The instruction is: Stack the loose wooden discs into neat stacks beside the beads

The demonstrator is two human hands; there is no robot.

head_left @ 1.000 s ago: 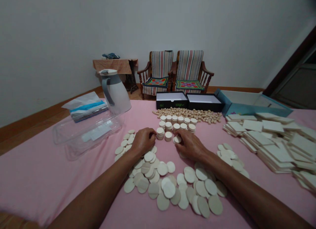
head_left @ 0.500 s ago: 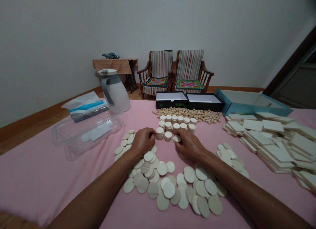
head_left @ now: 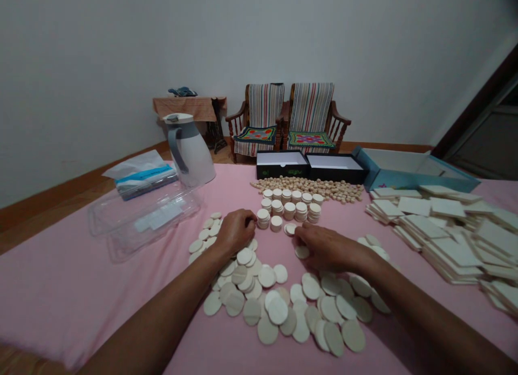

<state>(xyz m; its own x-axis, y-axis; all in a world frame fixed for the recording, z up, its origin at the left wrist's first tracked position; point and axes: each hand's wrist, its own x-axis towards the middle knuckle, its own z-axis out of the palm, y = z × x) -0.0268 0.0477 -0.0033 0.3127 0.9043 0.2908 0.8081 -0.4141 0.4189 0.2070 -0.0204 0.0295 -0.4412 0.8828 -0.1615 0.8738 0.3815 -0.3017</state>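
Observation:
My left hand rests over the loose discs at the left. Its fingers are curled closed beside a front stack of round wooden discs, and whatever they may hold is hidden. My right hand pinches a pale wooden disc just to the right of a low stack. Behind the hands stand rows of small disc stacks. Loose wooden discs lie overlapping in an arc in front, and part of that pile is under my forearms.
Wooden beads lie behind the stacks, before two black boxes. Square wooden pieces and a blue box are at the right. A clear plastic container, tissues and a white jug occupy the left.
My right hand has drawn back to the right from the low front stack, which now shows uncovered. A disc has come into view under its fingers. My left hand stays in place.

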